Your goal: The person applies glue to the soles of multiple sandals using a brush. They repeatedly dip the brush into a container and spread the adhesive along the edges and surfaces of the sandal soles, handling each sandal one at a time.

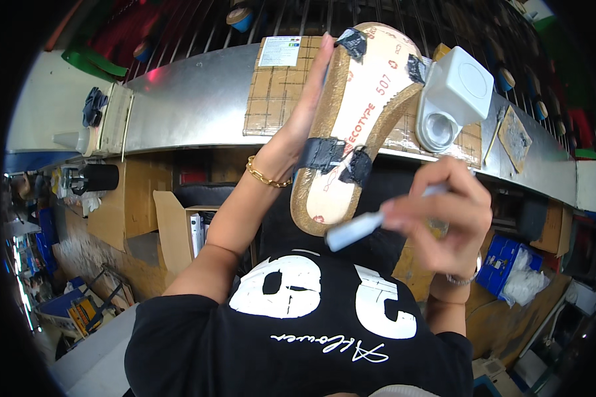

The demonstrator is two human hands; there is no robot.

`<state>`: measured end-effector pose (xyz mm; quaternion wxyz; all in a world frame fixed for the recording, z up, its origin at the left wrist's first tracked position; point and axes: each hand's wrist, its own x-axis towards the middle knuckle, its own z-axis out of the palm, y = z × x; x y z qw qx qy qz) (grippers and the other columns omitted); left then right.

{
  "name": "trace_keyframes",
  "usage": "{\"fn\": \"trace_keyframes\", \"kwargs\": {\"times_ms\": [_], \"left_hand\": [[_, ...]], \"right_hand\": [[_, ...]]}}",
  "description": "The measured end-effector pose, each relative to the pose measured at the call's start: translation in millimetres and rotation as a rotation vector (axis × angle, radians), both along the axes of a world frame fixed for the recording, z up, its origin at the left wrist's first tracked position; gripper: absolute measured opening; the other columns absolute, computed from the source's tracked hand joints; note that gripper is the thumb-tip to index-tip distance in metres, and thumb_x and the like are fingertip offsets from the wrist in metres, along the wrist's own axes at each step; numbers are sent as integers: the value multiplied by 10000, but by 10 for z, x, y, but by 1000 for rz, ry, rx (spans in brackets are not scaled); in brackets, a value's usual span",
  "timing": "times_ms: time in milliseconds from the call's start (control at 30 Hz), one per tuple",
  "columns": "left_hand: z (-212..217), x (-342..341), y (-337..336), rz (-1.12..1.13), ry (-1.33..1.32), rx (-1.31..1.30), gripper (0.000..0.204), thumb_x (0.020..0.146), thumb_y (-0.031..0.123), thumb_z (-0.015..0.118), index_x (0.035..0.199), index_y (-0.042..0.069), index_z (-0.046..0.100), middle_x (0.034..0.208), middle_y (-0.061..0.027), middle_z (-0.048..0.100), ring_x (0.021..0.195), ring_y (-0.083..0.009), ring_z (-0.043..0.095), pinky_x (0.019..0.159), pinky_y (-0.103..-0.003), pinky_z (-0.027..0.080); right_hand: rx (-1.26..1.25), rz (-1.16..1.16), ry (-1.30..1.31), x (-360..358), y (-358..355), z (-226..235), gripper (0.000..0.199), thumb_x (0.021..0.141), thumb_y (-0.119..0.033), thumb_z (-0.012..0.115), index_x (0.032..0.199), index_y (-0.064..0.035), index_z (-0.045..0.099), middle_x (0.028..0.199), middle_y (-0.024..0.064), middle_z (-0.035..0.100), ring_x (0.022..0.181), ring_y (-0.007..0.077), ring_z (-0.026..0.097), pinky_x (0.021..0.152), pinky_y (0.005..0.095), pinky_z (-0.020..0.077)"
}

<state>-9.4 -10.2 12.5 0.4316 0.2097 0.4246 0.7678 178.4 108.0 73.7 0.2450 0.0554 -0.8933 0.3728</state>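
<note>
My left hand (309,99) holds up a cork-brown sandal footbed (371,112) by its left edge; the fingers behind it are hidden. Its face is covered by a cream board with red print, and black strap-like patches are folded over the edges near the toe and the heel. In my right hand (450,215), closed, is a pale brush (354,231), blurred by motion, whose wide end points left, close to the footbed's heel. I cannot tell whether the two touch. A white plastic pot (467,76) with a round open mouth sits just right of the footbed.
Flattened cardboard (271,99) lies on the metal bench (185,99), a paper label on it. Behind runs a rack of dark bars (198,33) bearing small blue-and-tan pieces. A stained card (513,139) lies at right. Below stand an open carton (172,228) and a blue box (500,264) with plastic bags.
</note>
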Motion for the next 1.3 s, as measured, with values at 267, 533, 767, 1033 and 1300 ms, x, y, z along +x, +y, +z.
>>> {"fn": "trace_keyframes", "kwargs": {"times_ms": [267,533,767,1033,1300], "left_hand": [[14,91,-8,-65,-2,-34,883,984,734,264,1445,6,455,1250,-163,664,1042,-146,706,847,-271,603],[-101,-589,206,-116,-259,-10,693,1025,580,424,1419,14,489,1255,-158,656,1089,-205,684,935,-390,586],[-531,-1540,1587,-272,-575,189,818,857,694,634,1297,9,552,1089,-195,631,879,-258,658,757,-353,587],[-1508,-2081,3464,245,-1149,225,473,1015,450,468,1017,8,639,898,-186,675,770,-319,695,695,-391,651],[-1403,-1999,3445,276,-1277,-21,431,1019,350,440,1210,-34,489,1256,-268,423,1135,-411,510,856,-519,601]], "right_hand": [[101,-623,516,-747,571,-299,78,786,-58,780,856,-91,788,800,35,627,709,172,553,663,318,392],[-326,-455,228,5,578,-549,164,819,-9,754,963,-77,793,849,50,625,747,137,549,696,254,403],[-696,-761,139,318,1860,-691,497,1078,-433,439,799,-44,573,677,-22,487,571,40,308,517,234,240],[-95,-1032,-94,-275,3591,-1114,491,864,-453,754,883,-11,539,758,108,617,711,227,614,655,374,492],[129,-1008,-324,-1049,4884,-1473,892,628,-470,923,1112,145,496,1030,258,683,966,378,698,835,405,553]]}}
